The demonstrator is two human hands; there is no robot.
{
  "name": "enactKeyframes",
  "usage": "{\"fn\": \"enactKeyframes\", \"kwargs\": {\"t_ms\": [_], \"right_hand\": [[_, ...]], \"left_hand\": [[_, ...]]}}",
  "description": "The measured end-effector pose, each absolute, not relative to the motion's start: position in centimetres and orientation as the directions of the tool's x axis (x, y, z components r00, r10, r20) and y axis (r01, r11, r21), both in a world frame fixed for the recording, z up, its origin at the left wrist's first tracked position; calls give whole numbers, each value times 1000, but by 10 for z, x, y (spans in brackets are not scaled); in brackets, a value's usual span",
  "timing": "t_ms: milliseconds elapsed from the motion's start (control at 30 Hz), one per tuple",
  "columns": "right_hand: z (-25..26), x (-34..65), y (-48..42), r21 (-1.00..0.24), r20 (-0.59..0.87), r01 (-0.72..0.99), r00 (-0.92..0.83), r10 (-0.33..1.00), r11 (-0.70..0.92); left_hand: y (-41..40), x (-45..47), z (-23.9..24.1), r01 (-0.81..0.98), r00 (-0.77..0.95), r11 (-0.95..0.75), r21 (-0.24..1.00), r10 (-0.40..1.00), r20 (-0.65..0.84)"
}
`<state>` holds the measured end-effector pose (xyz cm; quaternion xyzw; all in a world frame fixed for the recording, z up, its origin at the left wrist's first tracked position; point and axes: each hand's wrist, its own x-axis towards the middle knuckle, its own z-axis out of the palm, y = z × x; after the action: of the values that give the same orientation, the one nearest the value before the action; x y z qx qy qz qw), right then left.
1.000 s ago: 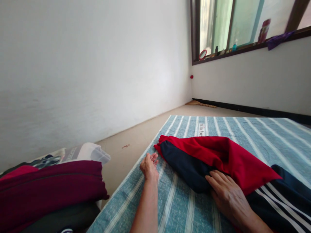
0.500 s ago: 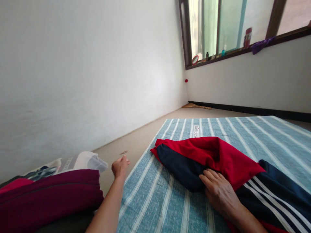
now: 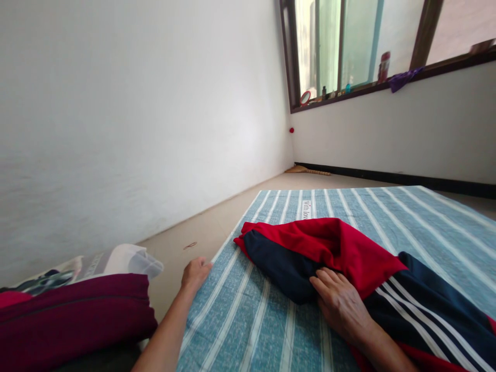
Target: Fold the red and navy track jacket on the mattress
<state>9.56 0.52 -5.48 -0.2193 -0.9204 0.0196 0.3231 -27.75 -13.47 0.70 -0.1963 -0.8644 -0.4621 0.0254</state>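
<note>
A red and navy sports garment (image 3: pixel 372 258) with three white stripes lies rumpled across a blue-green striped sheet (image 3: pixel 232 305). My right hand (image 3: pixel 341 302) rests on its near side, fingers together and bent onto the navy fabric, thumb hidden. Beside the left edge of the sheet is my left hand (image 3: pixel 196 272), its fingers curled in; whatever may be inside them is hidden. A thin brown loop (image 3: pixel 189 246) lies on the floor just beyond that hand.
At left, a folded maroon cloth (image 3: pixel 77 310) lies in front of a translucent plastic bag (image 3: pixel 134 258). A white wall (image 3: pixel 155 129) runs along the left. A hand broom (image 3: pixel 306 169) lies near the far corner, below a windowsill (image 3: pixel 356 92) with small bottles.
My left hand has moved right, away from the loop and towards the edge of the sheet. My right hand stays on the garment. The view has shifted slightly.
</note>
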Motion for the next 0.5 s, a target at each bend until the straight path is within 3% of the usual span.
{"fn": "enactKeyframes", "kwargs": {"t_ms": [233, 300, 367, 433, 500], "right_hand": [[-54, 96, 5, -236, 608, 360, -670, 426, 902], [-52, 96, 6, -386, 590, 312, -639, 493, 868], [-44, 96, 11, -631, 521, 229, -582, 624, 741], [-32, 97, 20, -860, 379, 110, -516, 768, 498], [-17, 99, 34, -974, 215, -32, -452, 866, 224]], "left_hand": [[-105, -240, 19, 420, -852, 360, 833, 473, 225], [-94, -222, 16, 406, -820, 319, 856, 540, 188], [-86, -202, 10, 382, -788, 297, 875, 600, 140], [-80, -184, 3, 332, -768, 294, 896, 635, 76], [-77, -168, -3, 255, -760, 306, 917, 650, -6]]}}
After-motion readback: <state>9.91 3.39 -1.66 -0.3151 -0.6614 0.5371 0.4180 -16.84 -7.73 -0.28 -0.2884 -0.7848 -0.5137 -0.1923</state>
